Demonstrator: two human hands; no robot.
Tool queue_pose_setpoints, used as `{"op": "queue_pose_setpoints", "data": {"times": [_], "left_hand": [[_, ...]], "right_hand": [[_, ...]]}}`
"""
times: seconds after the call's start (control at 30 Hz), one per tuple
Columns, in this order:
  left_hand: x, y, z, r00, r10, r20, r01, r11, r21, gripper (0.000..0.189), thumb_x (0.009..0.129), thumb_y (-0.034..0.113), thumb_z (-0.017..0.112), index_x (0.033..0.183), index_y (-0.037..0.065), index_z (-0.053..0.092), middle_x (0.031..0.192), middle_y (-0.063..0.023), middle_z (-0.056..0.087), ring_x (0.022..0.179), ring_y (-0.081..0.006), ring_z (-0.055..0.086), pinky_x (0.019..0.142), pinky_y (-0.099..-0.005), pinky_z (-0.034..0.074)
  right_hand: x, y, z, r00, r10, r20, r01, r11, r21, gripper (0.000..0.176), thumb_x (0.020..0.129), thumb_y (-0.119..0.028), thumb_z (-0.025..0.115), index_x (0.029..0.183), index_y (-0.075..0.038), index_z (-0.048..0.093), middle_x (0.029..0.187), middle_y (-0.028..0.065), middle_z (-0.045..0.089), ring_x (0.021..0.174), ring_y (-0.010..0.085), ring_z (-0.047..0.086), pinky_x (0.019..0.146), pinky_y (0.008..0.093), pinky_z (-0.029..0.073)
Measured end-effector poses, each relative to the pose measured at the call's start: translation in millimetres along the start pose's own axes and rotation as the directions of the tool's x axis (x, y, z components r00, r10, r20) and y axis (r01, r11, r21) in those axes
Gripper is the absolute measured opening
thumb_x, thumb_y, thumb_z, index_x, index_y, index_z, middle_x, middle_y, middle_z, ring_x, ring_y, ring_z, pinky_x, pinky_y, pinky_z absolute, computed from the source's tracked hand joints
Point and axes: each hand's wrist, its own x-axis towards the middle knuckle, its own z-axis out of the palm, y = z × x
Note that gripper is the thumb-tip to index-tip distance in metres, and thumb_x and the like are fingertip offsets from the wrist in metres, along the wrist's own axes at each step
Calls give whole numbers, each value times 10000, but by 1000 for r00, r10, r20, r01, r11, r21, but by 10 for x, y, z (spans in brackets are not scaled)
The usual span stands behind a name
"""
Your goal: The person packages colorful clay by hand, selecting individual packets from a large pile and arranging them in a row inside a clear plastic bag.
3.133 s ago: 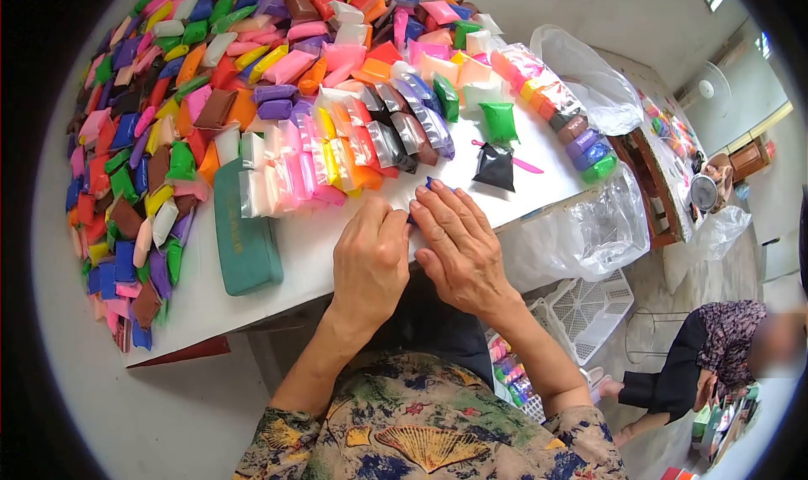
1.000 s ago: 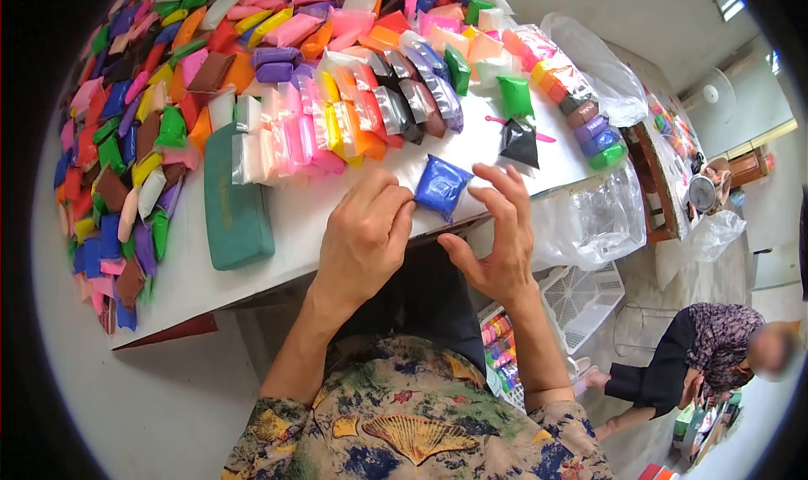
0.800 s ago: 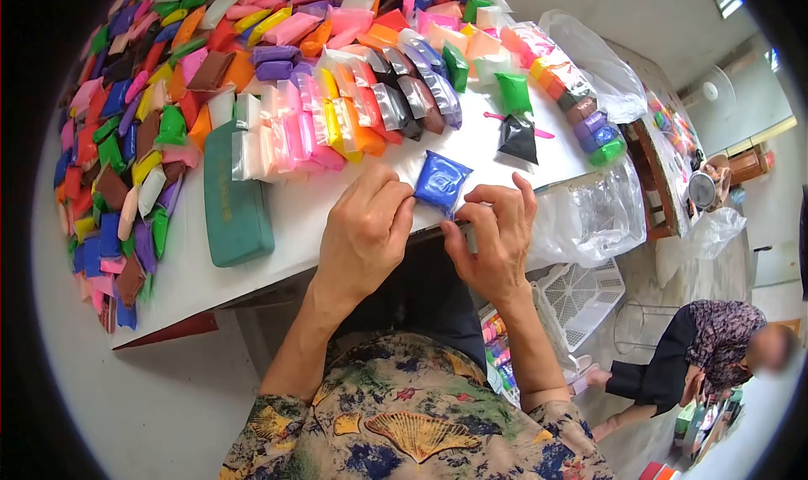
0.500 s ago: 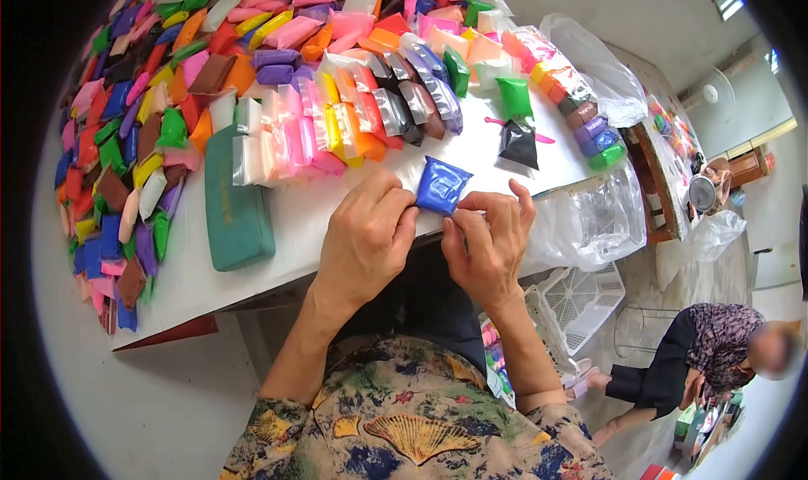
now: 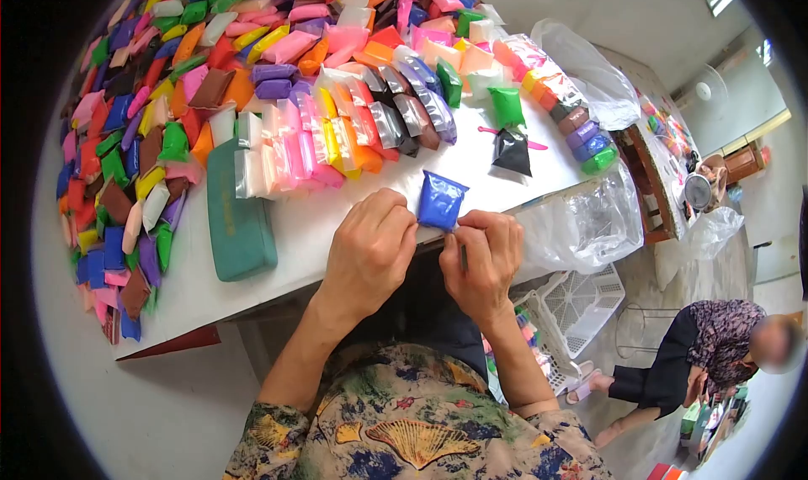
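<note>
A small blue packet [image 5: 442,201] is held up at the table's front edge by its lower corners. My left hand [image 5: 372,249] pinches its left corner, fingers closed. My right hand [image 5: 481,261] pinches the lower right corner between thumb and fingers. Just beyond lie rows of packets in clear wrapping, among them pink packets [image 5: 305,153], orange packets [image 5: 358,146] and brown packets [image 5: 417,120]. To the right of these rest a black packet [image 5: 512,152] and a green packet [image 5: 507,107], with a pink stick [image 5: 535,145] partly under the black one.
A green case [image 5: 240,215] lies left of my hands. Loose coloured packets [image 5: 181,84] are heaped across the far left. A long multicoloured wrapped row [image 5: 572,110] and a clear plastic bag [image 5: 581,219] are at the right. Lower right are a white basket [image 5: 581,312] and another person [image 5: 690,354] bending.
The blue packet has moved slightly lower and turned a little in my fingers. My right hand's fingers have drawn in closer; the raised finger is now bent.
</note>
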Motion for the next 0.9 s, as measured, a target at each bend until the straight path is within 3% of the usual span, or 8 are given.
{"op": "queue_pose_setpoints", "data": {"times": [0.13, 0.23, 0.33, 0.4, 0.63, 0.9], "left_hand": [[-5, 96, 2, 999, 6, -43, -9, 998, -69, 167, 780, -28, 669, 905, -11, 559, 1013, -155, 584, 895, -336, 604, 793, -417, 497], [-16, 153, 15, 995, 34, -91, -42, 995, -87, 187, 771, -42, 675, 911, -10, 554, 1034, -161, 593, 904, -332, 612, 793, -418, 503], [-41, 178, 52, 990, 60, -126, -69, 995, -70, 195, 766, -63, 677, 911, -9, 558, 1036, -164, 602, 868, -326, 619, 743, -406, 510], [-42, 185, 74, 985, 77, -151, -88, 994, -68, 199, 768, -91, 674, 916, -9, 570, 1027, -159, 616, 795, -315, 627, 646, -378, 516], [3, 66, 53, 989, 149, -25, -144, 980, 139, 194, 761, -19, 686, 914, 1, 569, 1008, -143, 576, 892, -324, 576, 773, -418, 461], [-18, 99, 114, 985, 163, 47, -169, 962, 216, 176, 734, 51, 661, 857, 39, 535, 1005, -126, 551, 921, -283, 540, 801, -406, 427]], "right_hand": [[-27, -80, -41, 993, 107, -53, -97, 982, 160, 173, 742, 19, 706, 870, -14, 595, 964, 137, 602, 849, 291, 600, 695, 372, 495], [-29, -134, -134, 964, 265, -3, -253, 924, 285, 163, 767, 19, 707, 885, -12, 598, 995, 162, 612, 815, 292, 625, 665, 371, 517], [34, -227, -259, 937, 346, 49, -345, 895, 283, 151, 789, 13, 708, 891, -12, 599, 989, 159, 625, 783, 278, 638, 647, 354, 516], [28, -185, -245, 959, 283, 19, -279, 928, 248, 149, 801, 6, 709, 893, -13, 593, 955, 147, 624, 752, 274, 636, 628, 349, 514], [-38, -41, -120, 995, 79, 62, -79, 997, -1, 145, 825, -24, 702, 881, -23, 568, 887, 120, 608, 746, 285, 619, 633, 373, 505], [-125, -27, -80, 993, 99, 72, -100, 995, 14, 140, 835, -10, 683, 876, -19, 550, 853, 121, 594, 699, 270, 604, 597, 358, 482]]}}
